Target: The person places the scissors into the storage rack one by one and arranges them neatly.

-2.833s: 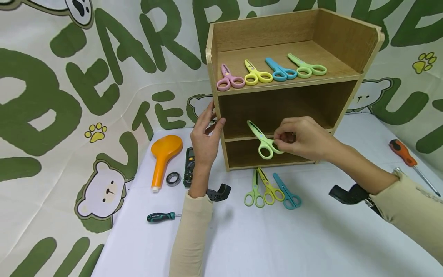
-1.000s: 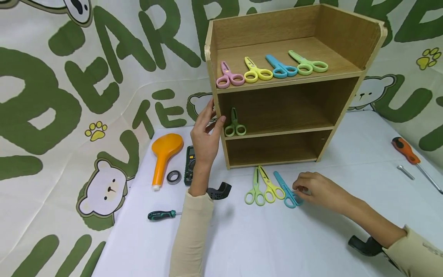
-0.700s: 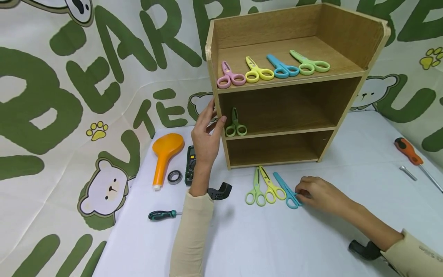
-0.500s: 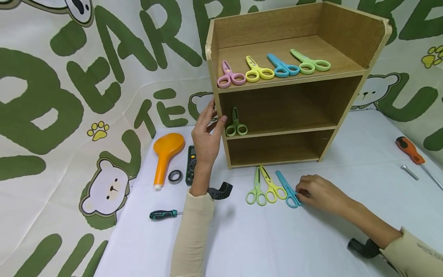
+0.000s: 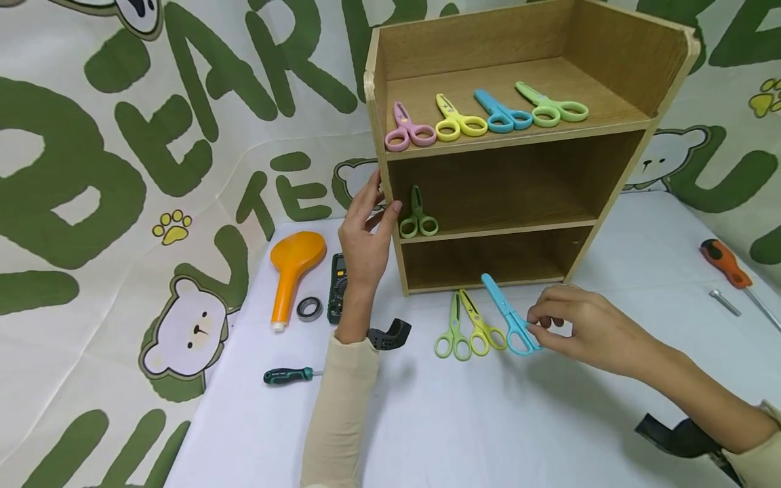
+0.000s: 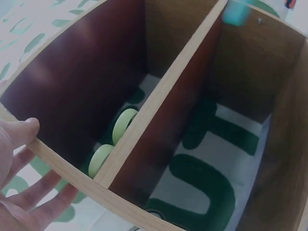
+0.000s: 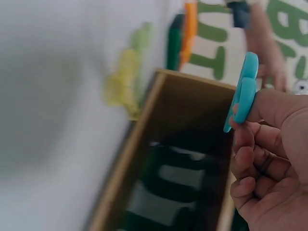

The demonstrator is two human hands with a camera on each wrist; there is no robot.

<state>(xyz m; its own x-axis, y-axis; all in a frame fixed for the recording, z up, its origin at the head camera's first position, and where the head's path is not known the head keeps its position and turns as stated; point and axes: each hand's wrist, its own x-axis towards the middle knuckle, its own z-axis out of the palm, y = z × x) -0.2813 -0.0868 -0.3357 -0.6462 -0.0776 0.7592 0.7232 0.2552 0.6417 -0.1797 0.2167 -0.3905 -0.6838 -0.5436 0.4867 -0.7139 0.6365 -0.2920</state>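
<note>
The right hand (image 5: 586,329), thumb and fingers pinching the blue scissors (image 5: 506,309) by their handles just above the worktop (image 5: 464,427), does best to lift the tip clear of the shelf unit (image 5: 476,51), whose side the left hand (image 5: 368,247), fingers loosely extended, touches and should steady

A backdrop (image 5: 244,146) with green letters (image 5: 112,173) and 2 yellow paw prints (image 5: 175,234) borders a white table (image 5: 464,427).

Bright head view, soft shadows on the table (image 5: 476,434), dim wrist views, blue scissors (image 7: 246,97) sharper than their blurred background
</note>
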